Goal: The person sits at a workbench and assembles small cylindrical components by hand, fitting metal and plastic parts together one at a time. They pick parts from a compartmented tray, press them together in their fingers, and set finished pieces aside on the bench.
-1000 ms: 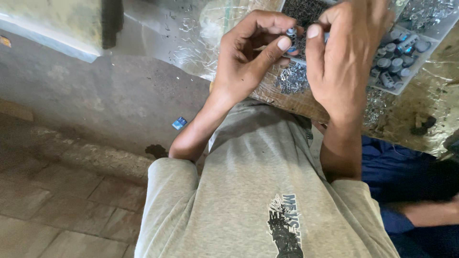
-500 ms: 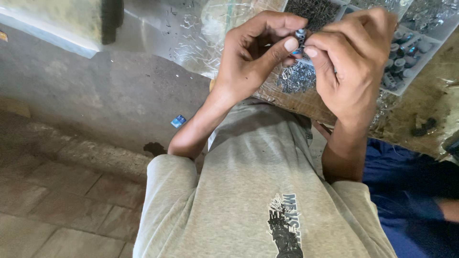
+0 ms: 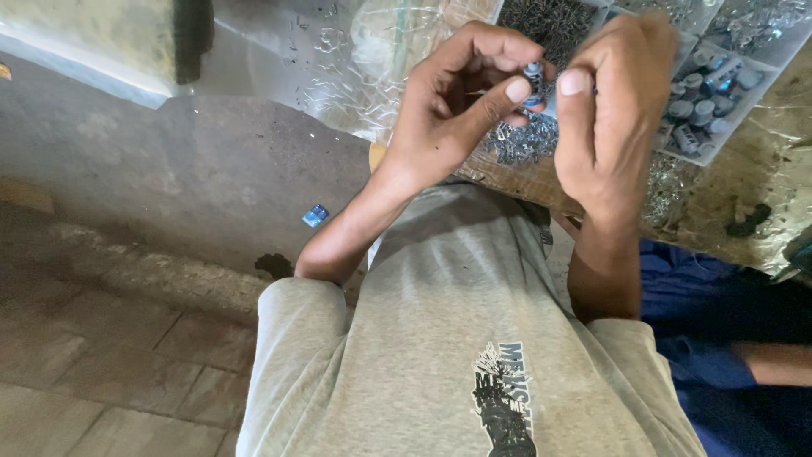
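Head view: the left hand (image 3: 457, 110) pinches a small grey-and-blue cylindrical part (image 3: 533, 80) between thumb and forefinger, held up above the surface (image 3: 761, 228). The right hand (image 3: 613, 118) is curled close beside it, its fingertips meeting the same part, thumb extended downward. Behind the hands lies a compartmented tray (image 3: 719, 156) holding more grey cylinders (image 3: 694, 110), with 1 section of fine dark metal pieces (image 3: 550, 25). Clear plastic wrap (image 3: 372, 76) covers the surface to the left. A small blue scrap (image 3: 315, 215) lies on the floor below.
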